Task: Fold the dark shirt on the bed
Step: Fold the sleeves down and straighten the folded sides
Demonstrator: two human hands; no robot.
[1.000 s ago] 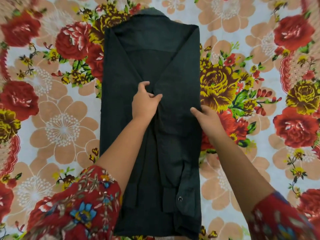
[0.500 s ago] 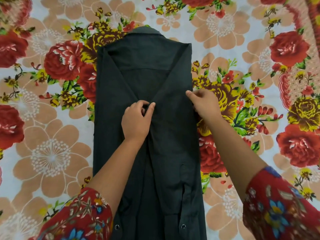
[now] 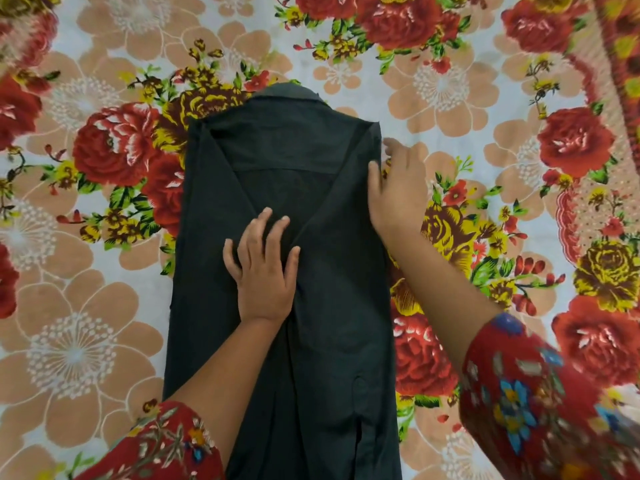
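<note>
Your left hand (image 3: 265, 271) presses flat, fingers spread, on the centre of the dark shirt (image 3: 221, 306). Your right hand (image 3: 398, 192) touches the shirt's right edge; blur hides whether it grips.

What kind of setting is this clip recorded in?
Probably a home bedroom: a floral bedsheet fills the view, a dark shirt lies partly folded on it, the left hand pressing it flat, the right hand at its edge.
</note>
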